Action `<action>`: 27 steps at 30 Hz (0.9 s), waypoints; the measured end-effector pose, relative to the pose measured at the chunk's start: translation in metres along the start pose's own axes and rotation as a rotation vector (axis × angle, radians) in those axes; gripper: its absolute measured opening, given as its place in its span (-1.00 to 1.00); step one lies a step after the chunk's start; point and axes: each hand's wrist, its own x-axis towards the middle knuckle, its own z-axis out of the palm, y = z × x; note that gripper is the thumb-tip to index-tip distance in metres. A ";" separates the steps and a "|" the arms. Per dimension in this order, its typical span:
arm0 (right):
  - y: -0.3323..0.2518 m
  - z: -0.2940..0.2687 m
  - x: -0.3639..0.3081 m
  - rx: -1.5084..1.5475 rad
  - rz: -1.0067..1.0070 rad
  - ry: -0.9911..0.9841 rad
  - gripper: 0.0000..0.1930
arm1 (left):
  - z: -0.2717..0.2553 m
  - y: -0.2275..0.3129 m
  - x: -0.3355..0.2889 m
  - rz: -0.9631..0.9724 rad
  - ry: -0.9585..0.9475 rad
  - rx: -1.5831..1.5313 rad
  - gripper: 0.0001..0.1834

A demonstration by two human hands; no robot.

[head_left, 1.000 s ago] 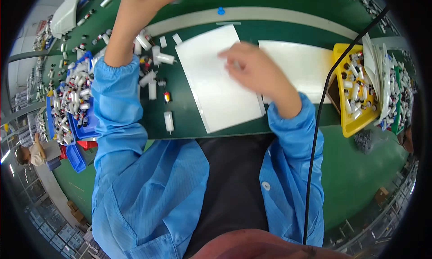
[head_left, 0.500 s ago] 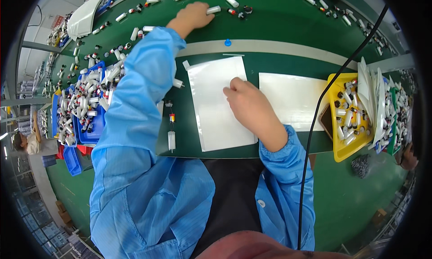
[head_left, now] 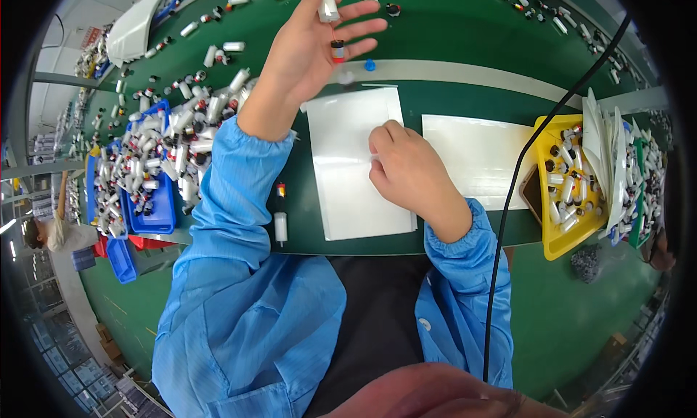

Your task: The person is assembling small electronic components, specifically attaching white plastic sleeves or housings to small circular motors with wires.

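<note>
My left hand (head_left: 305,51) is raised over the far part of the green table, palm up. Its thumb presses a white cylinder (head_left: 328,5) against the hand while the other fingers are spread. From that cylinder a small black-and-red piece (head_left: 337,50) hangs by a thin red wire. My right hand (head_left: 412,164) rests on a white sheet (head_left: 347,189) in front of me, fingers curled together; whatever they pinch is hidden. Left of the sheet lie another white cylinder (head_left: 281,228) and a small red-and-black piece (head_left: 281,191).
A heap of white cylinders fills and surrounds blue trays (head_left: 154,213) at left. The yellow tray (head_left: 573,244) at right holds more of them. A second white sheet (head_left: 472,160) lies beside it. A black cable (head_left: 514,172) crosses in front. A blue knob (head_left: 369,65) stands beyond the sheet.
My left hand has picked up the white cylinder from the far table, come nearer and turned palm up, with the small piece now dangling. My right hand shifted slightly over the sheet.
</note>
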 end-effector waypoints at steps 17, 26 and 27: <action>0.010 -0.007 0.003 0.152 0.154 0.141 -0.65 | -0.010 -0.030 -0.015 -0.275 -0.251 -0.572 -0.57; 0.005 0.007 0.018 0.415 -0.030 0.736 -0.55 | 0.008 -0.041 -0.021 -0.284 -0.193 -0.610 -0.57; 0.007 0.011 0.015 0.454 -0.031 0.717 -0.56 | 0.011 -0.045 -0.023 -0.297 -0.202 -0.594 -0.55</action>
